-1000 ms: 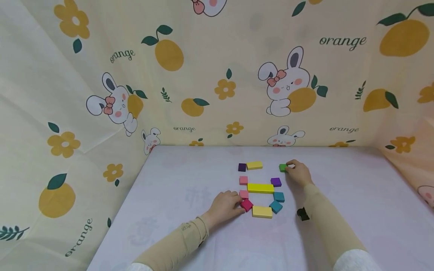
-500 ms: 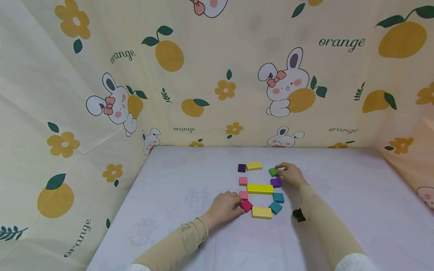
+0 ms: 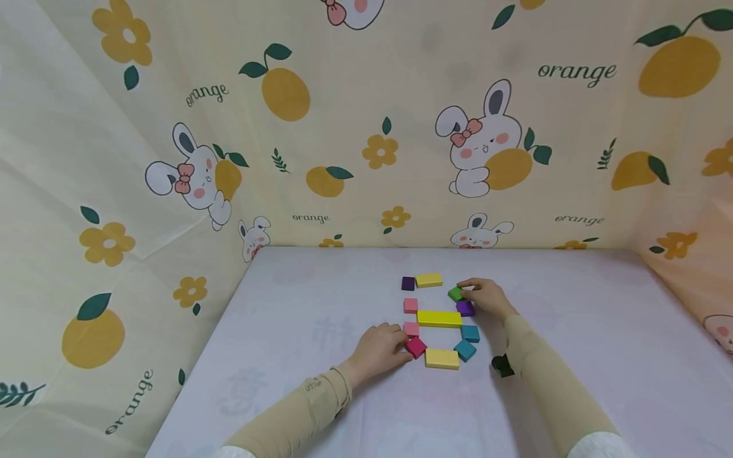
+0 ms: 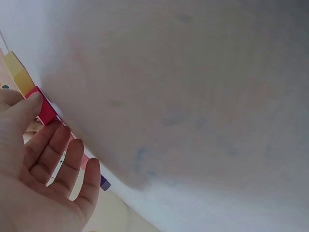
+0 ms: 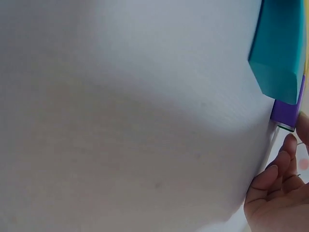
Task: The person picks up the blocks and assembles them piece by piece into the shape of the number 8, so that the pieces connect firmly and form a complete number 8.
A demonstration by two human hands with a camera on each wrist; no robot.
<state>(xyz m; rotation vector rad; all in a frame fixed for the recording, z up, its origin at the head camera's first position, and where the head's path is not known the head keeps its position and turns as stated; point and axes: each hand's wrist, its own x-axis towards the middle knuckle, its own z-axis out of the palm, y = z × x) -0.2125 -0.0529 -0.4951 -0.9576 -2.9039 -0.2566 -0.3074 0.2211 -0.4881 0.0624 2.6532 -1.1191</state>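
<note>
In the head view my right hand (image 3: 488, 298) pinches a small green block (image 3: 455, 294) just behind a purple block (image 3: 466, 308). My left hand (image 3: 376, 352) holds a crimson block (image 3: 416, 347) at the near left of the block outline; in the left wrist view the thumb lies on that crimson block (image 4: 46, 106), its other fingers loosely bent. A long yellow block (image 3: 439, 319) lies across the middle, with pink blocks (image 3: 410, 306) along its left. Two teal blocks (image 3: 470, 333) sit at the lower right, and a pale yellow block (image 3: 442, 359) forms the front.
At the back stand a dark purple block (image 3: 408, 284) and another pale yellow block (image 3: 429, 280). All lie on a white-covered table (image 3: 298, 305). A printed cloth (image 3: 343, 127) hangs behind it. A black device (image 3: 502, 366) shows by the right wrist.
My right hand has moved left and slightly nearer with the green block, from right of the outline to close behind the purple block. My left hand stays on the crimson block.
</note>
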